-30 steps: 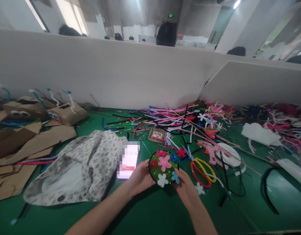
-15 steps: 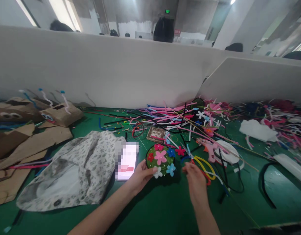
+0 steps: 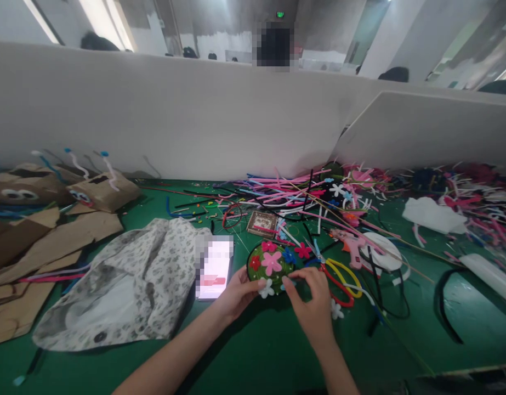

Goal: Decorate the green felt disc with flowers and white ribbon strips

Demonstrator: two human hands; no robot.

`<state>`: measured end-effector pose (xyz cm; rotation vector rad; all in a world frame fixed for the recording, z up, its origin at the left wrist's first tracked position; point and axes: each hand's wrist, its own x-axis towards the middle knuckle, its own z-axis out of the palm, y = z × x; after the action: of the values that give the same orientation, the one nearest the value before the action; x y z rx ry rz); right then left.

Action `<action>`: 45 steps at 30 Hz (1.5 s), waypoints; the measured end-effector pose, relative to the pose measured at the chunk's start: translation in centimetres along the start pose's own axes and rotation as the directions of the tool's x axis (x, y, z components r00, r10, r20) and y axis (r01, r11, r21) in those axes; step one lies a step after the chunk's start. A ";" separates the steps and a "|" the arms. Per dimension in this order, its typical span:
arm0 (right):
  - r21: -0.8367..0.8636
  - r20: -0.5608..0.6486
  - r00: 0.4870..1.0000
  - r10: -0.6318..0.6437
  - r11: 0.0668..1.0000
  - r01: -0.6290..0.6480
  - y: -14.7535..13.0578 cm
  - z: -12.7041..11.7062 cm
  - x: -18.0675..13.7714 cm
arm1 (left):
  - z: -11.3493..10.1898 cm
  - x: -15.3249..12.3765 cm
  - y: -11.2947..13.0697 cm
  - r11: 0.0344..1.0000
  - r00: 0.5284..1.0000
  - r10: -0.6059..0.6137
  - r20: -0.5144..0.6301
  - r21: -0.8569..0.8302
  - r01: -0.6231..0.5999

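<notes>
My left hand (image 3: 240, 291) grips the left edge of a round green coiled disc (image 3: 279, 278) with a dark rim, its thumb by a white flower (image 3: 267, 288). Pink, red and blue flowers sit on the disc, a large pink flower (image 3: 271, 264) at their middle. With thumb and fingertips, my right hand (image 3: 312, 293) pinches a light blue flower (image 3: 286, 283) at the disc's right edge; the fingers mostly cover it. Scissors (image 3: 341, 282) with red and yellow handles lie just right of that hand. Beside its wrist is a loose white flower (image 3: 337, 309).
A lit phone (image 3: 217, 266) and a patterned cloth (image 3: 149, 285) lie to the left, with cardboard pieces (image 3: 84, 227) beyond. Behind the disc are heaped pipe cleaners (image 3: 273, 189) and a small patterned box (image 3: 262, 223). A pink glue gun (image 3: 353, 247) lies at right. A white partition (image 3: 166, 115) closes the back.
My right hand has moved left onto the disc's right edge and now pinches the light blue flower. A white flower on the table has come into view. My left hand keeps its hold.
</notes>
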<state>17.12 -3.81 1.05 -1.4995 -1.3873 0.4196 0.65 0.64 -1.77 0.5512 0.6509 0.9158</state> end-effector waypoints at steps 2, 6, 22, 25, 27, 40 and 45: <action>-0.018 0.024 1.000 0.002 1.000 -0.001 -0.1 0.6 0.2 | 0.1 -0.1 -0.1 1.000 1.000 0.000 0.005 0.006 0.000; -0.008 -0.115 0.991 0.065 0.998 -0.067 1.3 -0.5 0.8 | 0.1 -0.2 -0.2 1.000 1.000 -0.007 0.012 0.014 0.007; 0.124 0.009 0.969 0.246 0.962 -0.245 4.2 -0.9 0.5 | 1.0 -0.7 0.1 0.999 1.000 0.004 -0.029 0.050 -0.002; 0.170 -0.185 0.935 0.303 0.947 -0.273 5.1 -1.8 0.6 | 0.7 -0.6 0.1 0.999 1.000 -0.006 -0.022 0.044 0.007; 0.172 -0.255 0.919 0.301 0.949 -0.263 4.7 -2.2 0.4 | 0.5 -0.5 0.1 0.999 1.000 -0.017 -0.006 0.041 0.017; -0.039 -0.149 0.984 0.093 0.994 -0.100 1.4 -0.7 -0.4 | 0.6 -0.7 0.1 0.999 1.000 -0.019 0.017 0.041 0.018; -0.105 -0.105 0.994 -0.027 0.994 0.016 1.2 -1.3 -0.4 | 0.8 -0.7 0.1 0.999 0.999 -0.012 0.033 0.046 0.011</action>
<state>18.70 -4.55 0.51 -1.5674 -1.3571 0.2533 0.85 -0.05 -0.95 0.6017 0.6454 0.8812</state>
